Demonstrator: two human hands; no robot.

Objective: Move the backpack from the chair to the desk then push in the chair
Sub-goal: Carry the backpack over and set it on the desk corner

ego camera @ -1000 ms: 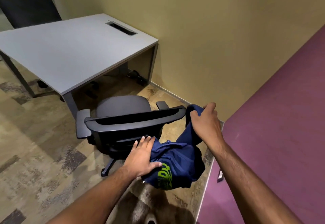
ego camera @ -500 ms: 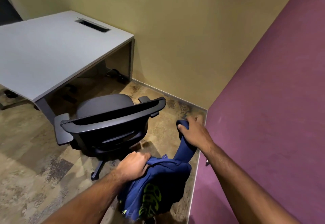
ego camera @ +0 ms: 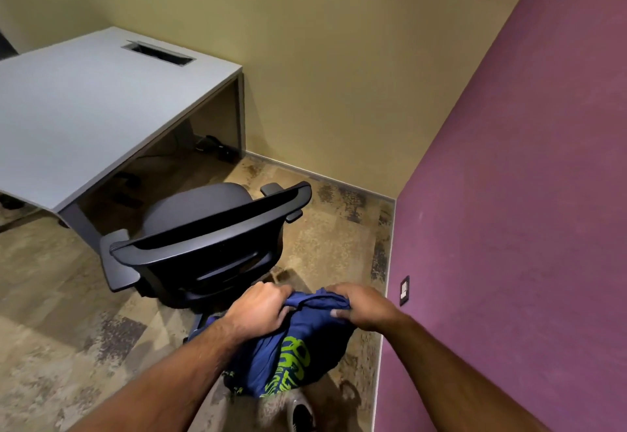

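A soft navy-blue backpack with green lettering hangs low in front of me, behind the chair. My left hand and my right hand both grip its bunched top, close together. The black office chair stands just beyond my hands, its backrest toward me, its seat bare and facing the grey desk. The chair sits apart from the desk's near corner.
A purple wall with a small socket plate runs along the right. A yellow wall closes the back. Cables lie on the floor under the desk. A cable slot is cut into the desktop. My shoe shows at the bottom.
My right hand dropped from beside the chair's backrest and came in toward my left hand; both now hold the backpack's top, gathered lower and nearer to me. The view turned right.
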